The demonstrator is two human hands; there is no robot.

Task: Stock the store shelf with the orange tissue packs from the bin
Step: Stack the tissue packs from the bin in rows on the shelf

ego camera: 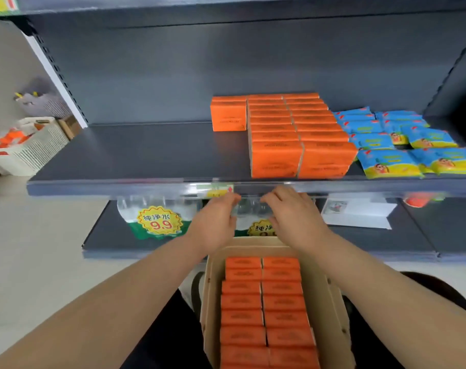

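While both hands – left hand (213, 222), right hand (293, 217) – hover loosely open and empty below the shelf (136, 153) lip, I judge this between placements – next, reach near into the bin (330, 296) for orange tissue packs (264, 302), set them left of the far stack (293, 134).

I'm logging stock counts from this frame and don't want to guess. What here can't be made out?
- Bin, head view: its near end is cut off by the bottom edge, so the orange tissue packs inside can't be fully counted.
- Print on the shelf packs: too small and blurred.
- Shelf-edge price tag: blurred, partly behind the left hand.
- Second water label: covered by the right hand.
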